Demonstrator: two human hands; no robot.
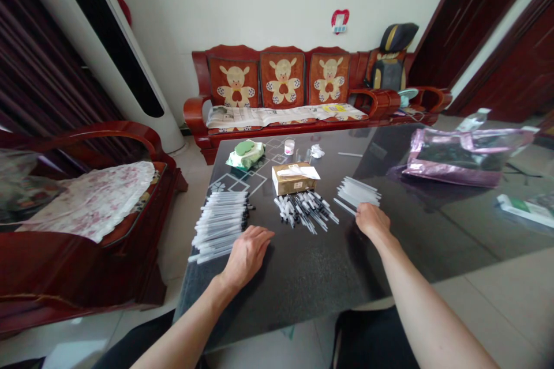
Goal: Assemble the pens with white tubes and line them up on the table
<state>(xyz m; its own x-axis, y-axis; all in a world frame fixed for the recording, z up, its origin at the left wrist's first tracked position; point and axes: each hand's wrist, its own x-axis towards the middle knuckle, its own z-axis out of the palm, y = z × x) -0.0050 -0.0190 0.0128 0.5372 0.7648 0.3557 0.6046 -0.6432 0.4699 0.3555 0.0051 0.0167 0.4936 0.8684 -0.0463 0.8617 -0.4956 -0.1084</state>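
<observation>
My left hand (247, 252) rests low over the dark table, fingers loosely stretched to the right, with nothing visible in them. Beside it, on its left, lies a neat row of capped pens (220, 219) with clear barrels and black ends. At the right, my right hand (373, 220) is closed at the near edge of a pile of translucent pen barrels (358, 190). One barrel (345, 207) runs up to its fingertips, which are partly hidden. Between the hands lies a loose heap of black-and-white pen parts (307, 209).
Behind the heap stands a gold tissue box (289, 183) on the table (303, 282). Farther back are a green wipes pack (246, 154), a small white tub (289, 146) and crumpled tissue (317, 151). A clear pink-edged bag (459, 155) lies right; a wooden sofa (201, 95) stands behind.
</observation>
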